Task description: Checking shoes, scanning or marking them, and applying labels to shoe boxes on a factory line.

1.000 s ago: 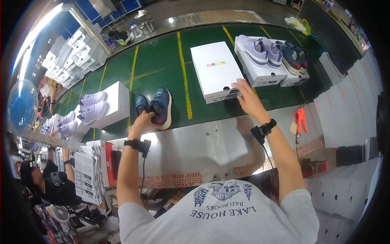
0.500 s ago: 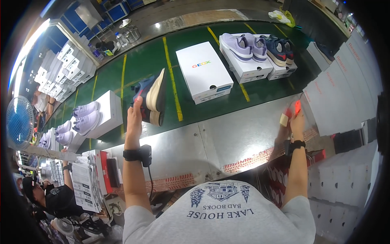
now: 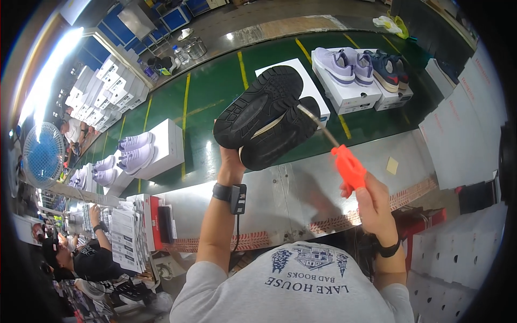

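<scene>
My left hand (image 3: pixel 230 161) holds a pair of dark sneakers (image 3: pixel 261 116) together above the green belt. Their black treaded soles face me, and most of my fingers are hidden behind them. In my right hand (image 3: pixel 372 203) is an orange-handled tool (image 3: pixel 349 168) with a thin metal shaft. The shaft's tip overlaps the edge of the lower sole; whether it touches cannot be told. Partly covered by the sneakers, a white shoebox (image 3: pixel 320 102) lies on the belt.
Lilac sneakers (image 3: pixel 344 67) and navy sneakers (image 3: pixel 389 71) stand on boxes at the far right. More lilac sneakers (image 3: pixel 137 156) sit by boxes at left. A yellow slip (image 3: pixel 392 165) lies on the metal ledge (image 3: pixel 301 188). White cartons (image 3: pixel 463 113) are stacked at right; a co-worker (image 3: pixel 89 253) is at lower left.
My left hand has moved right and turned the sneakers so their soles face me. My right hand has brought the orange-handled tool leftward to them. The yellow slip now shows on the ledge.
</scene>
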Available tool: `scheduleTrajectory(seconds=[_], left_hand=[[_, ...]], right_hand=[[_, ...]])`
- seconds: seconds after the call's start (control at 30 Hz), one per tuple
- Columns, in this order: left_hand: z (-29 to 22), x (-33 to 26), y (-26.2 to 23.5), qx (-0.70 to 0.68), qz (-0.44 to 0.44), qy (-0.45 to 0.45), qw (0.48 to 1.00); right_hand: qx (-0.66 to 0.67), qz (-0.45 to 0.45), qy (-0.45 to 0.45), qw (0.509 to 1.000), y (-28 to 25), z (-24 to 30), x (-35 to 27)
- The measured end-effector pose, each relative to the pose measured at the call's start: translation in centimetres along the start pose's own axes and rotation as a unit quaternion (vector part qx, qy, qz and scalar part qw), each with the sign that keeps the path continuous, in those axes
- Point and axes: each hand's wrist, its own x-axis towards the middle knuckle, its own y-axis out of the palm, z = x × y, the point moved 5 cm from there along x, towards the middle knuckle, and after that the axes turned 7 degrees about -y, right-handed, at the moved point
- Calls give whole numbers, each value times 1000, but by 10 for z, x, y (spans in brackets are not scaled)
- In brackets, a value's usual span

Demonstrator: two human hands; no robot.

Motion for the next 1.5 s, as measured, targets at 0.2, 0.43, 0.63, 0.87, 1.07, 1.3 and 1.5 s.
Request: scheduleTrajectory(seconds=[0.2, 0.43, 0.63, 0.87, 1.07, 1.3, 1.5], left_hand=[[21, 9, -32, -116, -83, -55, 988], [22, 24, -35, -128, 35, -29, 991], [25, 24, -22, -189, 43, -35, 980], [35, 37, -1, -168, 30, -31, 985], [46, 45, 1, -184, 12, -95, 978], [68, 34, -14, -256, 76, -157, 951], [85, 35, -30, -304, 165, -177, 921]], right_hand=[[-19, -29, 50, 998, -3, -18, -16], [-17, 90, 43, 995, 26, -7, -33], [-12, 89, 47, 995, 28, -10, -33], [-65, 127, -41, 989, 36, 2, -26], [-66, 153, -41, 985, 30, 11, -16], [-157, -181, 40, 970, -52, -66, -23], [-288, -280, 226, 887, -176, -206, -45]])
